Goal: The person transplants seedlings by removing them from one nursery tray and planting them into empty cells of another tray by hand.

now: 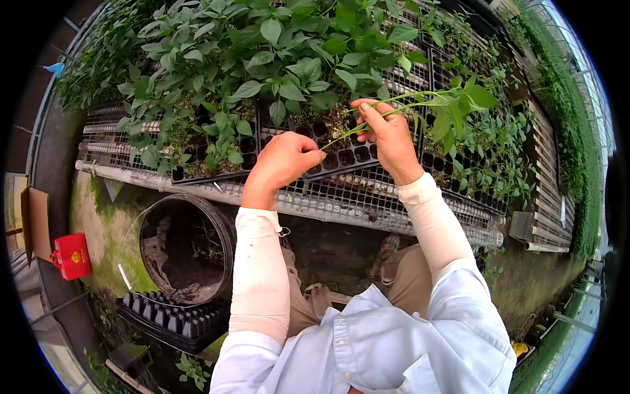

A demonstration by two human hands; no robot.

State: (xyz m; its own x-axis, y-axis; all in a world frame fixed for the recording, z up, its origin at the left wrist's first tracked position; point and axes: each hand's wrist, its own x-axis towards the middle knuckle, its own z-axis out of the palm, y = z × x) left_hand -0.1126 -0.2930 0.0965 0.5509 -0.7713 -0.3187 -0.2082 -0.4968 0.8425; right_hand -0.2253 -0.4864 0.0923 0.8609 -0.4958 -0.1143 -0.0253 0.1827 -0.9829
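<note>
Over the near edge of the surface, the left hand pinches the lower end of the seedlings and the right hand's grip pinches farther up, so uneven tugging could snap their thin stems.

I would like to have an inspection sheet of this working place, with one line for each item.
Surface: mesh bench, bearing cell trays and leafy plants.
Job's things: held seedlings, long-stemmed, leaves toward the right.
Clutter: bucket with dark material inside, black tray stack beside it, red box.
Hands: left hand pinches the lower stem end; right hand grips nearer the leaves.
Cables: nothing seen.
Surroundings: greenery along the right side, slatted bench next to it.
</note>
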